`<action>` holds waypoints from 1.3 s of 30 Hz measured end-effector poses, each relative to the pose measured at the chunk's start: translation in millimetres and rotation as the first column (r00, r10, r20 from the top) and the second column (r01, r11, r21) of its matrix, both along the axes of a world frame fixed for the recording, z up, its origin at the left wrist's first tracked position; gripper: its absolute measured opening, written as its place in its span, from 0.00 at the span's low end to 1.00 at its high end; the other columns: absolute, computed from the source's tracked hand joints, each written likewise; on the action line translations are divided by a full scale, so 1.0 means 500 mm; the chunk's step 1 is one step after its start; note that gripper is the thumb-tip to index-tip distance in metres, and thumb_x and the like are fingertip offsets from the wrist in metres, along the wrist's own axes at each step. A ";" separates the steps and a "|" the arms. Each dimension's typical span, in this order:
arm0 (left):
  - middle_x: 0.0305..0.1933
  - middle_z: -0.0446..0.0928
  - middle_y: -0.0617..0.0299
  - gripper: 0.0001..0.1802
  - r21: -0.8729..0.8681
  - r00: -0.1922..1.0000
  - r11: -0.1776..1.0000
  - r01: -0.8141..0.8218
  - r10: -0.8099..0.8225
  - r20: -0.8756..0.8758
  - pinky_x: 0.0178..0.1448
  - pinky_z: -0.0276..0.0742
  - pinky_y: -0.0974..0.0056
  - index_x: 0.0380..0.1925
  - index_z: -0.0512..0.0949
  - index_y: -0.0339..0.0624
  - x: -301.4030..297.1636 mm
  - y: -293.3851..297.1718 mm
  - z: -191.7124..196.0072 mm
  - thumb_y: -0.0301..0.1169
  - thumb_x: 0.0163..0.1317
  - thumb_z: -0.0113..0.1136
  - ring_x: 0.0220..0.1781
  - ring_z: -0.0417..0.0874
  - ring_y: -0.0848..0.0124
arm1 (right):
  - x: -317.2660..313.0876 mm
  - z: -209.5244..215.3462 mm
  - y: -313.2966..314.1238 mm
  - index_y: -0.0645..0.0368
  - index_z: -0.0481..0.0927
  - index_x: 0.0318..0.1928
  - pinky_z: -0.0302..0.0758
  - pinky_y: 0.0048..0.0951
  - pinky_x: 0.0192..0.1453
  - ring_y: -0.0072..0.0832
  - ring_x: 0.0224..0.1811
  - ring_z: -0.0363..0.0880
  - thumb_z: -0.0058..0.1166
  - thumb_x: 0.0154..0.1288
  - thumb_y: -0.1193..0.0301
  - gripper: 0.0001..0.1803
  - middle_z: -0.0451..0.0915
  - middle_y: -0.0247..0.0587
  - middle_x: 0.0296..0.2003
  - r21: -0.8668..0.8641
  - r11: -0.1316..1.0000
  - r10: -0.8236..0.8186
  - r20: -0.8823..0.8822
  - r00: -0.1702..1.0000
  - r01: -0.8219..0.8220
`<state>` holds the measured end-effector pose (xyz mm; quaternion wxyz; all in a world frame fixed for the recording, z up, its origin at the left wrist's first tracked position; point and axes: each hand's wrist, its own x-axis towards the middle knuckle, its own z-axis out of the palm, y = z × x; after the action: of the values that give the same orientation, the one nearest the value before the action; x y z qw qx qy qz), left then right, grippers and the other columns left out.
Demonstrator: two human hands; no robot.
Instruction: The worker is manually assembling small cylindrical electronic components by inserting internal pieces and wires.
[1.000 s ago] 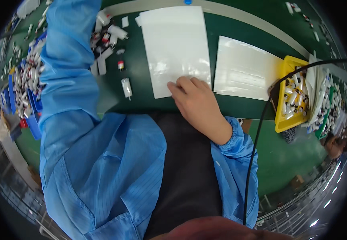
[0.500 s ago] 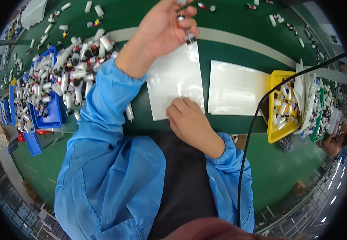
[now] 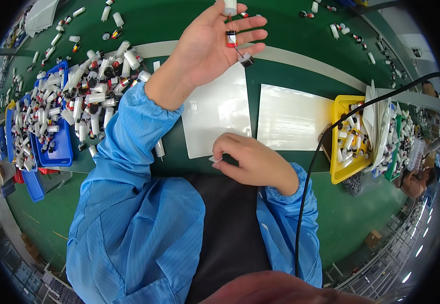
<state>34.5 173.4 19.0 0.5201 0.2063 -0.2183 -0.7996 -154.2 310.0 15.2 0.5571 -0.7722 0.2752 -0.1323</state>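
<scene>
My left hand [image 3: 212, 48], palm up at the top, pinches a white cylinder [image 3: 229, 7] between thumb and index finger, partly cut off by the frame. From it thin wires lead to a small red, white and black part [image 3: 231, 39] and a black-and-silver part [image 3: 246, 60], both against the palm side of the spread fingers. My right hand [image 3: 250, 161] is closed in a pinch by the near edge of a glossy white sheet [image 3: 217, 111]. A small white piece [image 3: 213, 159] shows at its fingertips; whether it belongs to the sheet I cannot tell.
Many similar white cylinders heap at the left [image 3: 96, 96], around a blue tray [image 3: 58, 149]. A second white sheet [image 3: 291, 119] lies to the right, beside a yellow tray [image 3: 337, 162] of parts. A black cable [image 3: 308, 187] runs across the right side.
My left hand's fingers have uncurled and spread, baring the wired parts. My right hand has drawn back from the sheet toward me, and a small white piece now shows at its fingertips.
</scene>
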 end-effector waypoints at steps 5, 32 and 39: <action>0.60 0.75 0.48 0.22 0.025 0.991 0.995 0.100 -0.097 -0.087 0.65 0.76 0.53 0.57 0.70 0.42 -0.015 0.014 0.015 0.46 0.80 0.36 0.62 0.77 0.57 | 0.007 -0.002 -0.070 0.61 0.75 0.46 0.77 0.31 0.44 0.30 0.40 0.81 0.69 0.53 0.79 0.21 0.81 0.41 0.39 -0.246 0.609 -0.618 0.449 0.645 0.754; 0.52 0.80 0.54 0.24 -0.350 0.911 0.909 0.227 -0.072 0.405 0.57 0.79 0.67 0.64 0.64 0.34 -0.021 0.000 -0.027 0.16 0.70 0.54 0.52 0.82 0.72 | -0.001 -0.068 -0.184 0.65 0.75 0.50 0.77 0.25 0.42 0.24 0.36 0.79 0.60 0.62 0.85 0.16 0.79 0.39 0.35 -0.126 0.457 -0.549 0.739 0.391 0.880; 0.51 0.79 0.56 0.20 -0.402 0.878 0.889 0.218 0.001 0.478 0.58 0.78 0.67 0.60 0.68 0.33 -0.027 0.004 -0.008 0.15 0.69 0.54 0.54 0.82 0.71 | -0.037 -0.019 -0.192 0.68 0.81 0.43 0.76 0.25 0.35 0.24 0.30 0.80 0.58 0.66 0.81 0.06 0.83 0.42 0.32 0.461 0.745 -0.656 0.638 0.404 0.482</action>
<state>21.1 175.2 14.8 0.4382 0.2549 -0.5248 -0.6838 -172.7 214.1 5.7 0.6142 -0.4348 0.2695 -0.6009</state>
